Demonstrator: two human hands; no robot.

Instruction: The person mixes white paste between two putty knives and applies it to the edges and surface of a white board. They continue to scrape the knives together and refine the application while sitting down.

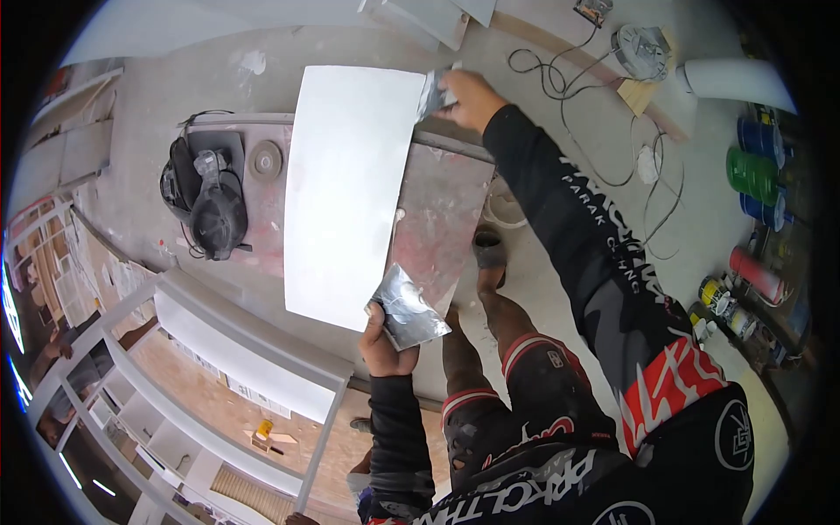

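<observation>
A long white panel [350,192] lies across a pinkish, smeared worktable [442,197] and overhangs it on both long sides. My right hand [472,98] is closed on a flat metal scraper [430,94], whose blade is at the panel's far right corner and slightly blurred. Near the panel's close right corner, my left hand [391,350] grips a thin, shiny metal plate [407,306] by its edge, thumb on top. Smudges of grey show on the plate's face.
On the table's left lie a dark power tool [217,210] and a round tape-like roll [265,162]. Cables [569,96] trail over the floor at upper right. Blue and green pails [751,173] line the right side. A white frame [254,332] stands lower left, with another person's hand [59,344] beyond.
</observation>
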